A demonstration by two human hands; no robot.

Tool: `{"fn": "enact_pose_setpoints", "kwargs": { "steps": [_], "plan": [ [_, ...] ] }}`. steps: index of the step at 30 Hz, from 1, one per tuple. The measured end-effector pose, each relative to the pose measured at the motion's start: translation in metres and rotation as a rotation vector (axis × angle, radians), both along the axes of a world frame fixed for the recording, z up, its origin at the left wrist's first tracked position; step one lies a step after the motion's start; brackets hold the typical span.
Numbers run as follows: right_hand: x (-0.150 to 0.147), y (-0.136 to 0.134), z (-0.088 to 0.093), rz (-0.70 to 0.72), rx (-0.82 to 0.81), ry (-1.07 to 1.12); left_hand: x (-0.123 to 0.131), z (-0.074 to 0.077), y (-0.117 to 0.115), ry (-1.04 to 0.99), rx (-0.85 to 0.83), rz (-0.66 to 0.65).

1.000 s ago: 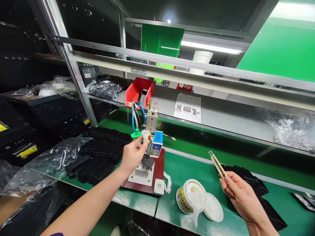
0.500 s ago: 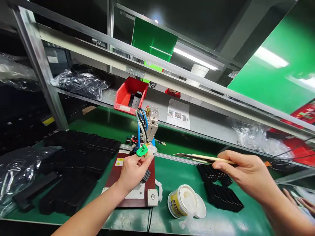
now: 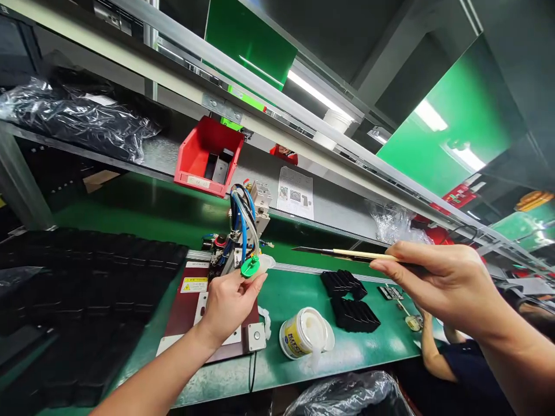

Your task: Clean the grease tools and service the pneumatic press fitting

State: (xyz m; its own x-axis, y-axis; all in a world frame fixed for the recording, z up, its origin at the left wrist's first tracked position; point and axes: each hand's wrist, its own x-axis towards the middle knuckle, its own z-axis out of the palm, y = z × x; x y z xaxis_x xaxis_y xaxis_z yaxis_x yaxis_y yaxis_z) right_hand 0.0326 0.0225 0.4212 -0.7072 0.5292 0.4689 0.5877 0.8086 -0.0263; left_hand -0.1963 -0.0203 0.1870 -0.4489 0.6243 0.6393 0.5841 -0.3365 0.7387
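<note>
My left hand is closed, pinching a green plastic piece with a small knob between thumb and fingertips. A translucent whitish piece shows just behind it; whether the two are joined I cannot tell. They are in front of a bench fixture with blue and clear air hoses on a dark red base. My right hand grips a thin tool with a pale, wood-like shaft and a dark pointed tip aimed left. Its tip is apart from the green piece.
An opened white tub with a yellow label stands on the green bench. Black ribbed parts lie behind it, with more black pieces at left. A red bin sits on the shelf. A co-worker's arm shows at right.
The view has swung to the right and tilted, bringing a co-worker's arms and a plastic-lined container into sight. Both hands keep their holds; the tool's tip is a little nearer the green piece.
</note>
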Motion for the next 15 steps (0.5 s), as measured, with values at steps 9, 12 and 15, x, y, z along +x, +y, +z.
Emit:
{"fn": "enact_pose_setpoints", "kwargs": {
  "steps": [9,12,15],
  "plan": [
    [-0.012,-0.003,0.015,-0.081,0.105,-0.271,-0.003,0.005,-0.003,0.047,0.031,-0.012],
    [-0.014,-0.001,0.018,-0.096,0.111,-0.268,-0.004,0.002,-0.003,0.051,0.046,-0.017],
    [-0.023,-0.001,0.021,-0.08,0.195,-0.275,-0.004,-0.002,-0.001,0.05,0.057,-0.008]
  ]
}}
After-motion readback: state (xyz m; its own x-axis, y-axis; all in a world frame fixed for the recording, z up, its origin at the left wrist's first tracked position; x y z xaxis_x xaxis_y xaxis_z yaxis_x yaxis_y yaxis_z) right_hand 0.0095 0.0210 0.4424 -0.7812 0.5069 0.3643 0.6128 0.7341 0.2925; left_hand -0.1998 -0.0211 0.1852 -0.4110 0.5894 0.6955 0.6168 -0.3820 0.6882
